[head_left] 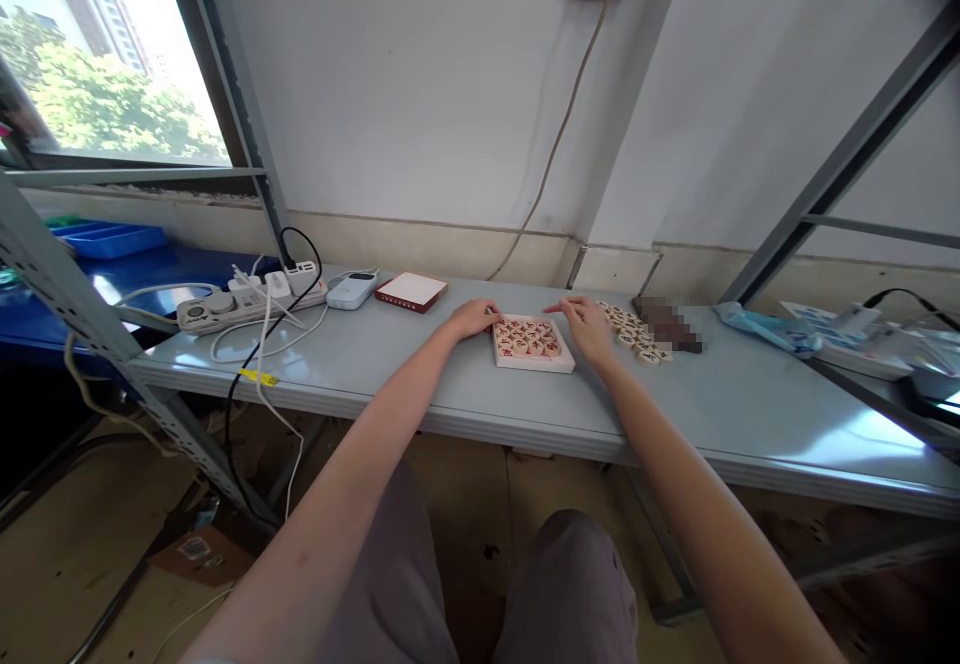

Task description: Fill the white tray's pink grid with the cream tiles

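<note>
- A shallow, square white box (534, 365) sits on the long grey tabletop (480, 394), in front of the person, between the two hands.
- Round, cream-coloured discs with red characters (529, 337) lie in rows inside it, face up.
- The left hand (474, 317) bends over the box's far left corner, fingertips at its edge; whether they pinch anything, I cannot tell.
- The right hand (586, 322) is at the far right corner, its fingers extended and apart, pointing leftward; whether it touches the box is unclear.
- The two hands are apart from each other.
- Just right of the right hand, loose cream discs with dark markings (636, 335) lie grouped on the tabletop, beside a dark brown object (664, 324) that is partly pixelated.
- Left of the left hand lies a flat, dark red box with a white top (412, 290).
- Further left are a pale blue-and-white rectangular device (352, 290) and a white power strip (217, 310) with plugs and cables.
</note>
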### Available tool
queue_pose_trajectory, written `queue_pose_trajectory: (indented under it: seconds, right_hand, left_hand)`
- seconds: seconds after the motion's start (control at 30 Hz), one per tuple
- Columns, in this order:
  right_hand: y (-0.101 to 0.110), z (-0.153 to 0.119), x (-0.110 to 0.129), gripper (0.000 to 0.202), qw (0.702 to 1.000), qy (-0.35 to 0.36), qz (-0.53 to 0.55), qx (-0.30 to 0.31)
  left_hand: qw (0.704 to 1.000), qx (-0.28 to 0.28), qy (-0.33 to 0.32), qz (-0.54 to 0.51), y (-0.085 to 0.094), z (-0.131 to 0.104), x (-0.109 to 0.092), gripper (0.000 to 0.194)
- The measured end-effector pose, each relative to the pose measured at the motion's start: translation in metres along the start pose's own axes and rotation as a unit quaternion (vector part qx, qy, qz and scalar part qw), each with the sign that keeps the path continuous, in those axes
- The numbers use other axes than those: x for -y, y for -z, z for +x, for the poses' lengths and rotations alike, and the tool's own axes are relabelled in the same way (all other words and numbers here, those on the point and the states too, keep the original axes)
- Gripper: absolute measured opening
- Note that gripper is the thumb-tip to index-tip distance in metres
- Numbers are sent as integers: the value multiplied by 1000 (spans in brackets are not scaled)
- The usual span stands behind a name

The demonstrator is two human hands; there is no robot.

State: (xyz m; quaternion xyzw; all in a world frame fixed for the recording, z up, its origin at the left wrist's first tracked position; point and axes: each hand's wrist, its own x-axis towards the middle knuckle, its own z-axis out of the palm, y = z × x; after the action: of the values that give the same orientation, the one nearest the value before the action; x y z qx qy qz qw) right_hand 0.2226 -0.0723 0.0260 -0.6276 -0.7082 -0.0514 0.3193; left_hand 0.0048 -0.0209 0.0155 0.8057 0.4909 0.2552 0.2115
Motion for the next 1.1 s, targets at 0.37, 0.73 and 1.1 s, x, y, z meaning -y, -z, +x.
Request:
queue_pose_trajectory:
  seconds: [0.37, 0.73, 1.1]
  right_hand:
    - [-21, 3, -40, 39, 984, -62, -160, 51]
    - [-13, 6, -31, 30, 980, -10, -190, 50]
    - [-18, 5, -24, 34, 982, 64, -158, 86]
  left_hand:
    - [995, 17, -6, -94, -3, 5, 9, 26]
    - [996, -25, 35, -74, 2, 5, 9, 25]
    - [997, -22, 26, -71, 1, 5, 10, 25]
